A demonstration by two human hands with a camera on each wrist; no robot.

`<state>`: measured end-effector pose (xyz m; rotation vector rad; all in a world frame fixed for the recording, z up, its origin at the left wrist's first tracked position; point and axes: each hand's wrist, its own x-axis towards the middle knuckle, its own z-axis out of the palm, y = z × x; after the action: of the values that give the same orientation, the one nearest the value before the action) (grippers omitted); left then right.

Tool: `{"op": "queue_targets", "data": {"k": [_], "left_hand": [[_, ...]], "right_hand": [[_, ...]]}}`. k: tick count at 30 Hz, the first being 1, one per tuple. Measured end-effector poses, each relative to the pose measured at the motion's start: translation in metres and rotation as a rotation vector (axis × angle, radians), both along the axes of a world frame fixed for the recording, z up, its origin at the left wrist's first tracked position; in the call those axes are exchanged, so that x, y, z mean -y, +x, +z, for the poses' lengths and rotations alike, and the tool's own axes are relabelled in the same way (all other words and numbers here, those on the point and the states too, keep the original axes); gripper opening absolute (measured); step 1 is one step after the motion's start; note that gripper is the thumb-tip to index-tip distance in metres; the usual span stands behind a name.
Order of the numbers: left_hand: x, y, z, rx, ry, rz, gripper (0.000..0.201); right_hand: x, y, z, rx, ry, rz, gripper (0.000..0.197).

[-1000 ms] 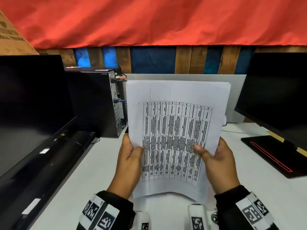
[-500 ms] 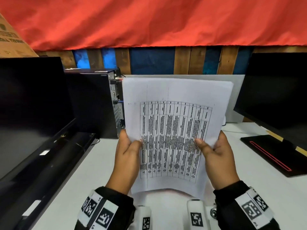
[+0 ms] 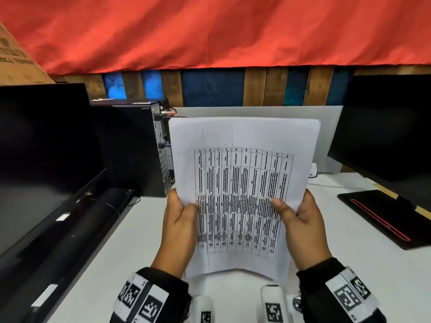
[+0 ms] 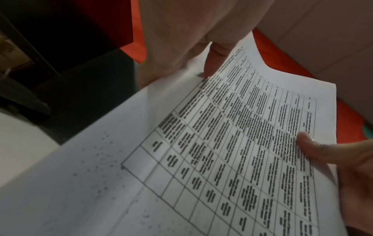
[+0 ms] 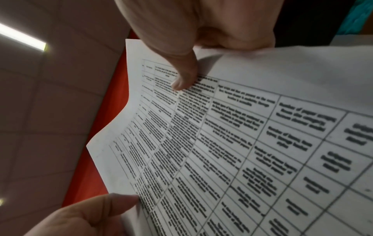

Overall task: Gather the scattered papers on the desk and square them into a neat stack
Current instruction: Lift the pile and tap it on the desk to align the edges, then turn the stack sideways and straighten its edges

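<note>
papers (image 3: 242, 159) are gathered and held upright above the desk (image 3: 349, 241), printed table facing the person, lower edge lifted clear of the surface. at the top right corner a few sheet edges peek out behind the front page, so the stack is not quite flush. left hand (image 3: 179, 227) grips the left edge, thumb on the front and fingers behind; right hand (image 3: 303, 227) grips the right edge the same way, thumb pressed on the print. the sheet bows slightly between them.

the step in hand looks like squaring. to do it well, loosen both grips just enough for sheets to slide, then tap the lower edge on the desk so the pages drop level. keep the palms flat against the side edges as guides. turn the stack and tap a long edge too, which should settle that stray top corner. too tight a pinch would lock the offset in; too loose and pages may fan out.

a tower (image 3: 130, 150) stands to the left, monitors (image 3: 44, 145) flank both sides, and a dark pad (image 3: 382, 217) lies at right.
</note>
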<state>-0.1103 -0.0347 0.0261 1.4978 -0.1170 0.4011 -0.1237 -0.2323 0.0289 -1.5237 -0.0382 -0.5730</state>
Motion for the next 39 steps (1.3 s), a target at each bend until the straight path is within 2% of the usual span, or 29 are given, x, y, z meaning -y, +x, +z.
{"op": "queue_targets", "data": {"k": [4, 9, 13, 16, 21, 23, 24, 27, 29, 31, 33, 35, 36, 39], "left_hand": [[-0.003, 0.008, 0.007, 0.060, 0.011, 0.023, 0.042], [-0.002, 0.001, -0.015, -0.023, 0.005, -0.020, 0.034], [-0.001, -0.003, -0.019, -0.007, -0.002, -0.059, 0.035], [-0.001, -0.004, -0.021, 0.035, -0.026, -0.040, 0.026], [-0.003, -0.009, -0.015, 0.046, -0.186, -0.060, 0.024], [-0.005, -0.009, -0.007, 0.039, -0.261, -0.050, 0.029], [-0.006, -0.010, -0.002, 0.048, -0.296, -0.031, 0.030], [-0.011, -0.009, 0.009, 0.058, -0.409, 0.058, 0.030], [-0.013, -0.008, 0.012, 0.063, -0.460, 0.111, 0.030], [-0.016, -0.006, 0.012, 0.051, -0.513, 0.124, 0.023], [-0.017, -0.003, 0.009, 0.015, -0.587, 0.079, 0.018], [-0.017, -0.001, 0.006, -0.019, -0.686, 0.018, 0.022], [-0.015, -0.001, 0.005, -0.036, -0.730, 0.002, 0.023], [-0.010, 0.000, 0.003, -0.069, -0.818, -0.006, 0.023]], "right_hand": [[0.002, 0.003, 0.010, 0.055, 0.018, 0.016, 0.034], [0.006, 0.002, -0.022, -0.074, -0.058, 0.038, 0.033], [0.009, 0.002, -0.036, -0.124, -0.069, 0.061, 0.033], [0.011, 0.005, -0.036, -0.114, -0.026, 0.078, 0.037], [0.018, 0.005, -0.035, -0.121, -0.019, 0.152, 0.031], [0.021, 0.002, -0.032, -0.143, 0.003, 0.221, 0.031], [0.022, 0.000, -0.031, -0.156, 0.013, 0.268, 0.038], [0.028, -0.005, -0.034, -0.204, 0.036, 0.345, 0.077], [0.030, -0.006, -0.036, -0.196, 0.109, 0.318, 0.081], [0.032, -0.007, -0.032, -0.171, 0.241, 0.284, 0.075], [0.033, -0.010, -0.021, -0.148, 0.380, 0.268, 0.056], [0.034, -0.013, -0.005, -0.114, 0.527, 0.290, 0.033], [0.033, -0.015, 0.001, -0.104, 0.598, 0.302, 0.028], [0.022, -0.022, 0.010, -0.094, 0.778, 0.380, 0.037]]}}
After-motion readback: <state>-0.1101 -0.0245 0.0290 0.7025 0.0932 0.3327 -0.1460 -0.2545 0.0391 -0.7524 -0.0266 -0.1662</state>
